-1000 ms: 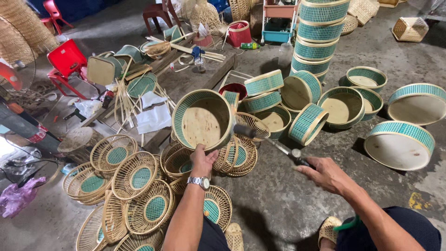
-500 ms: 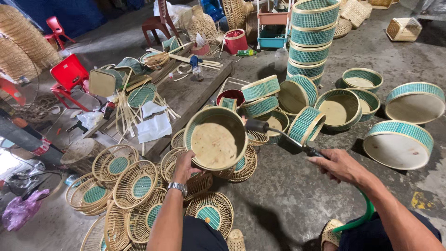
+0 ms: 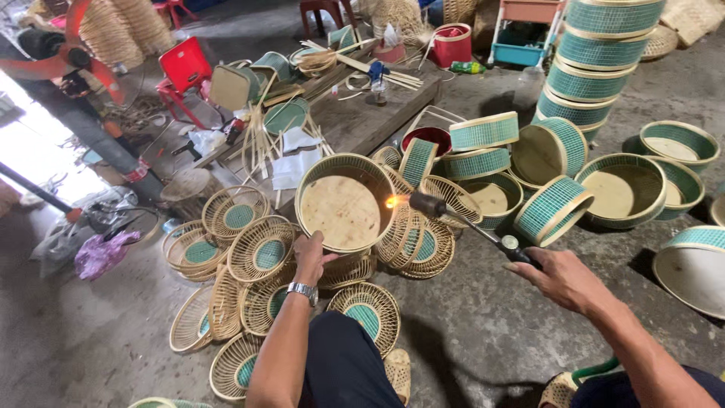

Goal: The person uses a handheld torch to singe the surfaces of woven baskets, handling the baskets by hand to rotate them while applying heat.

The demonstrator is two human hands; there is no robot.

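Basket (image 3: pixel 343 208) round, tilted open toward camera, at frame centre | left hand (image 3: pixel 311 255) fingers closed on its rim at 6 o'clock | right hand (image 3: pixel 560 277) wrapped around torch (image 3: pixel 472 225) handle | flame (image 3: pixel 393 201) touching rim at 3 o'clock | open-weave baskets (image 3: pixel 249 253) at 8 o'clock.

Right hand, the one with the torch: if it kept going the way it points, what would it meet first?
Probably the rim of the round basket tilted up by the left hand. The right hand aims its torch up-left, and the flame already licks that rim. Depth is uncertain.
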